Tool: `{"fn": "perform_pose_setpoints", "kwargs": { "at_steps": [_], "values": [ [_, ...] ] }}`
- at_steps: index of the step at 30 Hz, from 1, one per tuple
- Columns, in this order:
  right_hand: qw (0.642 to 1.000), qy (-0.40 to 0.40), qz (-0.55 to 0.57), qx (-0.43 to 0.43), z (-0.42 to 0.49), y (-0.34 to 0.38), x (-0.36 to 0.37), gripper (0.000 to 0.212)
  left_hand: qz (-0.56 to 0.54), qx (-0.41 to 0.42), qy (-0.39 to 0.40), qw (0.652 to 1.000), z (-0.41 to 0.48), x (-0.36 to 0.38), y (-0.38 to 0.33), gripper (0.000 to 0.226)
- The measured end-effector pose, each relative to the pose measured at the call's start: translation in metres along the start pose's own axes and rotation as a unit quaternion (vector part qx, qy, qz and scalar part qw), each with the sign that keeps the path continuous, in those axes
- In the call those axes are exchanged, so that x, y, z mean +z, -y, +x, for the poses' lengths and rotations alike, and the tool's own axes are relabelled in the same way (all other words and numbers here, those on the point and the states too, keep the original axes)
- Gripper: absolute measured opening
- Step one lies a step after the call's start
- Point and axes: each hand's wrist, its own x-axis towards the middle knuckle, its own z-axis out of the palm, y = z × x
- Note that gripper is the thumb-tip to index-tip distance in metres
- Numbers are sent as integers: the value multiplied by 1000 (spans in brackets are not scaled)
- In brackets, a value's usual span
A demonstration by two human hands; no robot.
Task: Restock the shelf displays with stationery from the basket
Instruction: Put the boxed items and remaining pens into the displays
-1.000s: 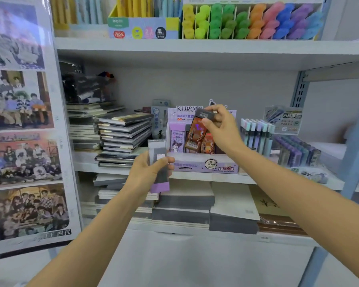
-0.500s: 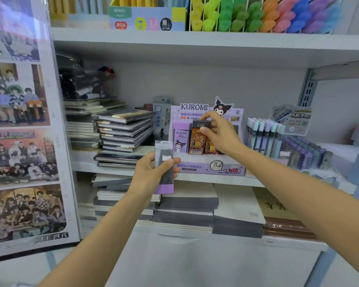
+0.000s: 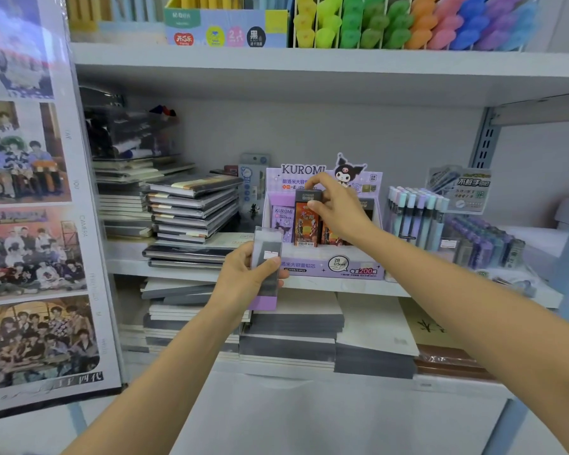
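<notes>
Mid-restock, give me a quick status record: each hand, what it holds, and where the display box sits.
left hand: grips grey-and-purple pack, held in front of the box, outside it
right hand: pinches top of orange pack
orange pack: upright inside Kuromi display box, beside purple Kuromi pack
Kuromi display box: on middle shelf, between notebook stack and pen row
pending: orange pack not yet released; grey-and-purple pack not yet placed

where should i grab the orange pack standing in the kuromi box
By its dark top end, pinched front and back from above. The orange pack stands upright in the Kuromi box, packs crowding both sides, so only the top is free; the right hand holds it there.
</notes>
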Motion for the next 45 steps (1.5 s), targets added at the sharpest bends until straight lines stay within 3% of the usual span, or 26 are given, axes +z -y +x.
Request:
{"fn": "perform_pose_setpoints", "kwargs": {
  "at_steps": [5,11,13,16,19,24,26,32,36,38,42,45],
  "values": [
    [998,-27,-51,-17,-7,-5,13,16,-2,5,-5,1000,1,0,2,20],
    [990,-84,-108,-28,-11,4,3,33,9,11,2,1000,-3,2,-4,17],
    [993,-96,-43,-61,-20,14,-2,32,4,26,5,1000,-5,4,-7,14],
    [987,7,148,-61,-39,28,-6,28,-2,41,26,999,-10,10,-11,13],
    [974,72,212,-41,-54,30,-6,27,-3,30,50,998,-14,17,-16,16],
    [969,-31,245,-13,-64,20,-18,18,48,-13,19,999,-20,19,-18,30],
    [974,-29,225,5,-69,15,-22,17,9,-28,0,1000,-21,17,-20,27],
    [988,63,118,-73,-89,9,-25,28,-88,-24,-26,995,-23,18,-32,21],
    [990,14,128,-56,-93,8,-22,19,-178,-47,-2,983,-24,20,-39,57],
    [982,16,186,-27,-94,10,-18,16,-139,-26,6,990,-24,22,-37,51],
    [970,56,238,1,-100,12,-9,12,34,67,-7,997,-27,23,-25,18],
    [973,76,218,-25,-103,17,-5,21,113,126,-30,985,-27,21,-21,18]
  ]
}}
